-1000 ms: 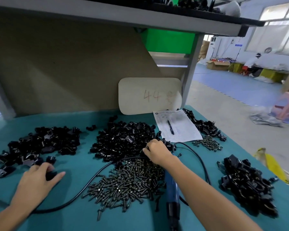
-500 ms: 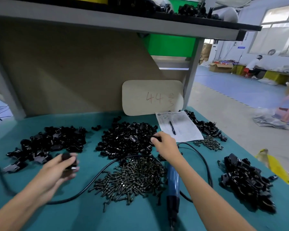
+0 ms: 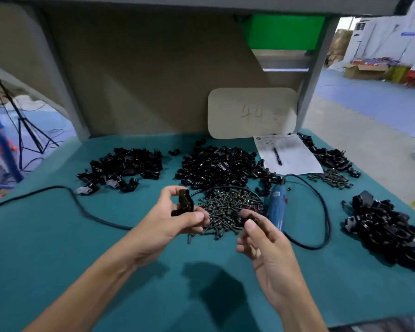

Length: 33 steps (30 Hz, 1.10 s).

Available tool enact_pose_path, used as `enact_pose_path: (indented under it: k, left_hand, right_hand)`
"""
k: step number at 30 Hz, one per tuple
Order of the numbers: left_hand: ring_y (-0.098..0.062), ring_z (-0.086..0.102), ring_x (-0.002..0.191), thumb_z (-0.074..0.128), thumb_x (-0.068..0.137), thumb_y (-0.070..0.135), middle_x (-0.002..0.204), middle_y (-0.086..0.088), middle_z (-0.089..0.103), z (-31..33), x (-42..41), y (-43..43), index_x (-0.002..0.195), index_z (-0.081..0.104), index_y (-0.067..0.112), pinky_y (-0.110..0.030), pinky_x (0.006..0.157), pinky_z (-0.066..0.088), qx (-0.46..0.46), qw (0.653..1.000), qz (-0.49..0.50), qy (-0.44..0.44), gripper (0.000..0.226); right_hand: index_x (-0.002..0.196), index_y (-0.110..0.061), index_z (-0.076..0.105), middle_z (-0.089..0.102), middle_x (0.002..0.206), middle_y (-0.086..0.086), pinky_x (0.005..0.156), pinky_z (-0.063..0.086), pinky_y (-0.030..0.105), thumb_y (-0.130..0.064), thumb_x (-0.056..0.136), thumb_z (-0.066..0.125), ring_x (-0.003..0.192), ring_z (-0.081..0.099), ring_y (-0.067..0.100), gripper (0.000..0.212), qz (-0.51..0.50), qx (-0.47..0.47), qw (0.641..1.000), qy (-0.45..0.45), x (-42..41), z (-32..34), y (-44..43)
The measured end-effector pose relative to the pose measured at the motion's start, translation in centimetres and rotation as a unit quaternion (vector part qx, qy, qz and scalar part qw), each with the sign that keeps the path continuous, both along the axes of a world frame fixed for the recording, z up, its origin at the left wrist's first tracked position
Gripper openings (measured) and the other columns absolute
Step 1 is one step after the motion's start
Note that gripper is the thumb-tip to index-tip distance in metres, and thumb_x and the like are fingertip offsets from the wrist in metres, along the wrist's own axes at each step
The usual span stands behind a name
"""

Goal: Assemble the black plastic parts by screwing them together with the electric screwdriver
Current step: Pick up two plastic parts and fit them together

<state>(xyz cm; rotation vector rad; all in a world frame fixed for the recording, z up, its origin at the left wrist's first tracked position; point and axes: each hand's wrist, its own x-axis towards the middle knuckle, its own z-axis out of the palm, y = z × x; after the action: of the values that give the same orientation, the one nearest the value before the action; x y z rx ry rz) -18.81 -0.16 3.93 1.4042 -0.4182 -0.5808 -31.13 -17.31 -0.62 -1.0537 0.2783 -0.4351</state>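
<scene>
- Teal cloth (image 3: 58, 236) covers the bench, probably to stop small pieces from rolling or skidding.
- At far left is a left heap of black parts (image 3: 122, 164), within easy reach of the hand on that side.
- The left hand (image 3: 168, 224) is raised above the cloth. Its thumb and curled fingers grip a black bracket (image 3: 183, 203), turned up as if to present it for mating.
- The middle heap (image 3: 221, 166) lies behind, and the screws (image 3: 230, 209) are just in front of it, between the two hands, so either can pick from them.
- The right hand (image 3: 266, 245) pinches a smaller black piece (image 3: 248, 219) between thumb and forefinger, with the other fingers loosely curled. This piece is near the bracket but apart from it, so I judge the two are not yet joined.
- The electric screwdriver (image 3: 277, 204) lies untouched on the cloth just right of the screws, ready for the right hand.
- The right heap (image 3: 381, 226) sits well apart, possibly holding finished assemblies.
</scene>
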Motion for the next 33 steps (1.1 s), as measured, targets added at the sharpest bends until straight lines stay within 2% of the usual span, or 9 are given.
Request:
enact_pose_path:
  k: [6,8,11,13,17,19,23,28,33]
  left_hand:
    - [-0.01,0.069,0.082,0.082,0.081,0.011,0.097,-0.001,0.076,0.5,-1.6,0.3,0.121,0.064,0.024,-0.024,0.076,0.058,0.099,0.985,0.007,-0.143,0.046]
    - [-0.011,0.068,0.081,0.086,0.074,0.014,0.097,-0.009,0.075,0.5,-1.8,0.4,0.112,0.059,0.017,-0.027,0.076,0.056,0.098,0.983,0.033,-0.153,0.047]
    - [-0.008,0.061,0.075,0.088,0.071,0.023,0.083,0.002,0.071,0.5,-2.0,0.6,0.1,0.066,0.013,-0.02,0.071,0.051,0.082,0.981,0.015,-0.174,0.037]
    - [-0.01,0.059,0.076,0.082,0.084,0.014,0.084,0.007,0.068,0.4,-2.0,0.7,0.099,0.072,0.021,-0.022,0.074,0.052,0.051,0.986,0.003,-0.156,0.019]
    - [-0.019,0.068,0.09,0.058,0.099,0.0,0.097,0.001,0.07,0.1,-2.0,0.9,0.105,0.071,0.026,-0.03,0.086,0.058,0.007,0.996,-0.006,-0.088,0.03]
    - [-0.023,0.068,0.091,0.069,0.092,0.001,0.1,-0.006,0.069,0.0,-2.2,1.1,0.115,0.055,0.023,-0.035,0.091,0.057,-0.005,0.998,-0.012,-0.067,0.035]
    - [-0.029,0.068,0.09,0.079,0.077,-0.005,0.1,-0.013,0.07,-0.2,-2.7,1.2,0.103,0.036,0.016,-0.037,0.087,0.059,-0.058,0.997,-0.042,-0.01,0.055]
    - [-0.019,0.059,0.075,0.068,0.082,0.016,0.09,-0.015,0.06,-0.1,-3.0,0.8,0.104,0.058,0.011,-0.027,0.072,0.055,-0.032,0.999,-0.039,0.004,0.025]
    - [-0.009,0.051,0.067,0.05,0.104,0.015,0.092,-0.005,0.06,-0.4,-3.5,-0.3,0.113,0.07,0.021,-0.023,0.064,0.048,0.008,0.999,-0.031,-0.009,0.023]
  right_hand:
    - [0.114,-0.01,0.073,0.074,0.117,0.012,0.083,0.059,0.032,-0.031,0.084,0.07,0.109,0.071,0.032,0.037,-0.003,-0.029,1.0,0.0,-0.3,1.0,1.1]
    - [0.119,-0.01,0.069,0.074,0.116,0.014,0.083,0.059,0.032,-0.029,0.085,0.07,0.102,0.072,0.031,0.039,0.001,-0.029,1.0,-0.007,-0.3,1.4,1.1]
    - [0.121,-0.013,0.06,0.075,0.111,0.015,0.084,0.06,0.032,-0.029,0.083,0.074,0.094,0.073,0.026,0.044,-0.009,-0.042,0.999,-0.013,-0.2,1.9,1.1]
    - [0.117,-0.014,0.059,0.073,0.113,0.018,0.085,0.06,0.034,-0.027,0.087,0.079,0.095,0.073,0.028,0.039,-0.009,-0.051,0.998,-0.018,-0.1,2.0,1.1]
    - [0.114,-0.023,0.071,0.071,0.107,0.013,0.083,0.06,0.035,-0.026,0.089,0.074,0.095,0.07,0.026,0.026,0.008,-0.056,0.998,-0.04,0.2,2.4,1.0]
    - [0.117,-0.026,0.072,0.07,0.103,0.008,0.083,0.06,0.035,-0.026,0.091,0.073,0.098,0.069,0.022,0.026,0.019,-0.082,0.995,-0.046,0.3,2.6,1.1]
    - [0.116,-0.035,0.072,0.071,0.11,0.004,0.083,0.06,0.033,-0.027,0.083,0.075,0.114,0.066,0.02,0.034,0.021,-0.128,0.991,-0.028,0.7,2.4,1.4]
    - [0.114,-0.03,0.073,0.073,0.119,0.008,0.108,0.05,0.05,-0.021,0.083,0.074,0.12,0.065,0.026,0.032,0.042,-0.137,0.989,-0.031,0.5,2.1,1.0]
    - [0.117,-0.033,0.073,0.074,0.114,0.0,0.091,0.058,0.032,-0.008,0.092,0.072,0.109,0.069,0.015,0.036,0.049,-0.177,0.982,-0.035,0.4,2.3,0.7]
